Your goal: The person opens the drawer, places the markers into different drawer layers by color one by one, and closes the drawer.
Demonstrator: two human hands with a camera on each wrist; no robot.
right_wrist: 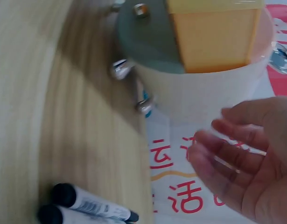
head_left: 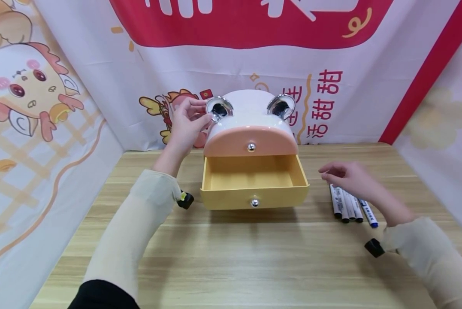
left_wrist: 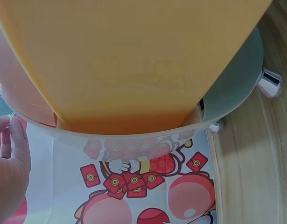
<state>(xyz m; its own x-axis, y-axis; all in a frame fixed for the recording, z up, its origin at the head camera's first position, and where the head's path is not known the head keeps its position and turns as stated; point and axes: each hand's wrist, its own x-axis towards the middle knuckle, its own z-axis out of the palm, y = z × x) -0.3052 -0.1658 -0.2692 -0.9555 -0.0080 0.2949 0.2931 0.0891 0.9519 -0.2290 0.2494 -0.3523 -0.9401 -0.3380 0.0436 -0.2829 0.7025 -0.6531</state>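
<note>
A small rounded drawer cabinet [head_left: 250, 107] with two silver-rimmed eyes stands on the table. At its left silver-rimmed eye [head_left: 226, 103], my left hand [head_left: 188, 122] pinches the edge between thumb and fingers; the left wrist view catches that hand [left_wrist: 12, 163] beside the cabinet wall. The yellow middle drawer [head_left: 254, 199] is pulled out, and nothing lies inside it. Above sits a closed pink drawer [head_left: 231, 143] with a silver knob. My right hand [head_left: 350, 178] hovers right of the cabinet, fingers loosely bent and holding nothing, as the right wrist view [right_wrist: 246, 158] also shows.
Several white marker pens [head_left: 346, 206] with black caps lie beneath my right hand, and a blue-capped marker [head_left: 369, 213] lies beside them. Behind the wooden table [head_left: 254, 266] hangs a printed cloth [head_left: 354, 77]; another printed cloth [head_left: 53, 171] hangs at the left.
</note>
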